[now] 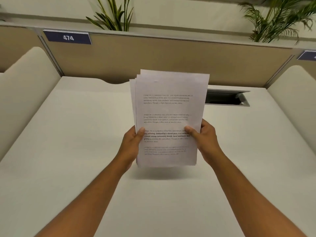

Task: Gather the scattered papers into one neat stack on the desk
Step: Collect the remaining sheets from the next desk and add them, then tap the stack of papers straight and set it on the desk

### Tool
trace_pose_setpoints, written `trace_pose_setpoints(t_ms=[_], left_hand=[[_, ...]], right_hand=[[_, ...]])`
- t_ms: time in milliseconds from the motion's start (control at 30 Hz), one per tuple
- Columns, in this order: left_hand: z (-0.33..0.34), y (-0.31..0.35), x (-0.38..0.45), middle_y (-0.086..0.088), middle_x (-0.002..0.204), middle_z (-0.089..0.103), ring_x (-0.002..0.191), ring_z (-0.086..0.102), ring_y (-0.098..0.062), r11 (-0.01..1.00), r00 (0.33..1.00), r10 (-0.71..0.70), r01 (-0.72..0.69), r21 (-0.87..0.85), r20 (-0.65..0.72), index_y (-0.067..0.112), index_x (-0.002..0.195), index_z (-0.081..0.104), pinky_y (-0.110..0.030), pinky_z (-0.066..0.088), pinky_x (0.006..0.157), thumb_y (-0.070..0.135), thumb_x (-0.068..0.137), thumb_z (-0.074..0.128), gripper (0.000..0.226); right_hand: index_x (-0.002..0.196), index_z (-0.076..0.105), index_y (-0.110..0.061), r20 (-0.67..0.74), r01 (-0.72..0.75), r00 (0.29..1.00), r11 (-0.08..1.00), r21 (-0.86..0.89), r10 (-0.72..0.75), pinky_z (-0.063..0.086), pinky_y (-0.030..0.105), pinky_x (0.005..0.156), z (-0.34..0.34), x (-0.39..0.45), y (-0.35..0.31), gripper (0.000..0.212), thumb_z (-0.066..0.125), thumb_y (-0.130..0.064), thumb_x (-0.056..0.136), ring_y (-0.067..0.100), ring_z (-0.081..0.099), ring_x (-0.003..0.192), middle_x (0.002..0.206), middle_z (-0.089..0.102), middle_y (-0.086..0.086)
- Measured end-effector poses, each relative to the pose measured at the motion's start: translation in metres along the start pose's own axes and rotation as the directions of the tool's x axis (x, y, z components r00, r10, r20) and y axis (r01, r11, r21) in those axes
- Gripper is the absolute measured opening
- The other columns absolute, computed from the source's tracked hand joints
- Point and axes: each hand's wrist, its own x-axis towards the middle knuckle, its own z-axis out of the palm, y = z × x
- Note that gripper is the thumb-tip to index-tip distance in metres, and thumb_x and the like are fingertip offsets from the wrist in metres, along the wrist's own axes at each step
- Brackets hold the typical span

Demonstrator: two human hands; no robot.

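The sheaf of white printed paper sheets (169, 117) is held upright in the air above the middle of the worktop, its lower edge blurred and hanging just over its own shadow, apart from the surface as far as can be told. Its bottom edges look roughly level, but at the upper left several sheet corners step out past one another, so the pile is not yet square. The left hand (132, 142) clasps the sheaf's left edge with the thumb lying across the printed face, and the right hand (204, 138) clasps the right edge in the same way; both are closed on the paper. No loose sheet shows elsewhere on the plain white worktop (77, 134), so gathering seems finished and the step in hand is likely squaring up. The next move probably calls for a looser grip, tapping the lower edge on the worktop until the fanned corners drop into line, then laying the stack flat. Behind stand a tan partition panel (162, 57) with a dark blue number plate reading 474 (67, 37), and an open cable hatch (227, 98) just right of the sheaf.
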Motion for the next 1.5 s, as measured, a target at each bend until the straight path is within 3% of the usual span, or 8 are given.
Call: trace_pose_setpoints(t_ms=[200, 333, 533, 767, 900, 1100, 1367, 1500], left_hand=[[0.029, 0.01, 0.0, 0.032, 0.116, 0.082, 0.111, 0.077, 0.006, 0.987, 0.991, 0.129, -0.125, 0.1, -0.03, 0.049, 0.125, 0.068, -0.012, 0.062, 0.085, 0.054, 0.107, 0.052, 0.025], [0.036, -0.001, -0.001, 0.039, 0.11, 0.08, 0.107, 0.074, 0.013, 0.981, 0.994, 0.104, -0.106, 0.161, 0.02, 0.047, 0.122, 0.067, -0.008, 0.059, 0.084, 0.037, 0.112, 0.058, 0.017], [0.053, 0.0, 0.003, 0.016, 0.113, 0.085, 0.108, 0.079, -0.015, 0.985, 0.99, 0.137, -0.131, 0.116, -0.041, 0.04, 0.119, 0.076, -0.038, 0.068, 0.091, 0.035, 0.091, 0.087, 0.03], [0.061, 0.014, 0.007, 0.004, 0.114, 0.088, 0.106, 0.082, -0.022, 0.977, 0.975, 0.207, -0.201, 0.077, -0.083, 0.032, 0.113, 0.084, -0.038, 0.068, 0.089, 0.038, 0.068, 0.099, 0.048], [0.061, 0.009, 0.006, 0.006, 0.115, 0.087, 0.109, 0.08, -0.018, 0.976, 0.976, 0.201, -0.193, 0.099, -0.086, 0.035, 0.12, 0.076, -0.032, 0.066, 0.087, 0.022, 0.076, 0.099, 0.051], [0.071, 0.01, 0.005, 0.009, 0.111, 0.088, 0.106, 0.081, -0.019, 0.978, 0.974, 0.198, -0.189, 0.087, -0.108, 0.031, 0.116, 0.083, -0.034, 0.066, 0.088, 0.045, 0.065, 0.098, 0.055], [0.06, 0.004, 0.009, 0.006, 0.118, 0.087, 0.107, 0.082, -0.014, 0.986, 0.986, 0.16, -0.158, 0.061, -0.038, 0.031, 0.123, 0.08, -0.028, 0.065, 0.086, 0.029, 0.069, 0.1, 0.058], [0.062, 0.001, 0.009, 0.003, 0.116, 0.088, 0.11, 0.08, -0.024, 0.987, 0.993, 0.117, -0.114, 0.109, -0.022, 0.033, 0.116, 0.084, -0.045, 0.067, 0.097, 0.025, 0.071, 0.101, 0.048]], right_hand=[[0.11, 0.071, -0.04, -0.014, 0.115, 0.993, 0.993, 0.004, -0.115, 0.065, 0.02, 0.069, -0.026, 0.01, -0.005, 0.025, 0.079, -0.022, 0.095, 0.003, 0.077, 0.094, 0.106, 0.08, -0.021], [0.106, 0.073, -0.037, 0.043, 0.103, 0.994, 0.994, -0.032, -0.102, 0.062, 0.016, 0.069, -0.039, 0.008, 0.016, 0.025, 0.077, -0.015, 0.096, 0.0, 0.076, 0.092, 0.101, 0.08, -0.022], [0.107, 0.074, -0.046, 0.172, 0.085, 0.982, 0.995, -0.051, -0.075, 0.065, 0.026, 0.085, -0.048, 0.003, 0.035, 0.044, 0.082, -0.006, 0.089, 0.007, 0.075, 0.102, 0.109, 0.08, -0.013], [0.102, 0.08, -0.049, 0.222, 0.12, 0.968, 0.993, 0.004, -0.118, 0.064, 0.023, 0.073, -0.056, 0.009, 0.019, 0.046, 0.092, -0.013, 0.075, 0.01, 0.077, 0.101, 0.109, 0.082, -0.012], [0.104, 0.081, -0.043, 0.241, 0.1, 0.966, 0.995, -0.015, -0.094, 0.064, 0.023, 0.079, -0.061, 0.006, 0.025, 0.047, 0.093, -0.007, 0.076, 0.014, 0.077, 0.104, 0.111, 0.082, -0.009], [0.101, 0.077, -0.057, 0.19, 0.103, 0.976, 0.995, 0.012, -0.103, 0.064, 0.021, 0.073, -0.055, 0.004, 0.019, 0.053, 0.097, -0.019, 0.069, 0.003, 0.076, 0.099, 0.108, 0.081, -0.018], [0.096, 0.08, -0.051, 0.175, 0.072, 0.982, 0.997, 0.002, -0.071, 0.063, 0.018, 0.071, -0.051, 0.007, 0.027, 0.047, 0.097, -0.015, 0.072, 0.005, 0.078, 0.096, 0.106, 0.082, -0.016], [0.097, 0.079, -0.052, 0.186, 0.072, 0.98, 0.997, -0.016, -0.068, 0.063, 0.02, 0.074, -0.05, 0.005, 0.029, 0.049, 0.095, -0.012, 0.074, 0.005, 0.077, 0.095, 0.107, 0.082, -0.016]])
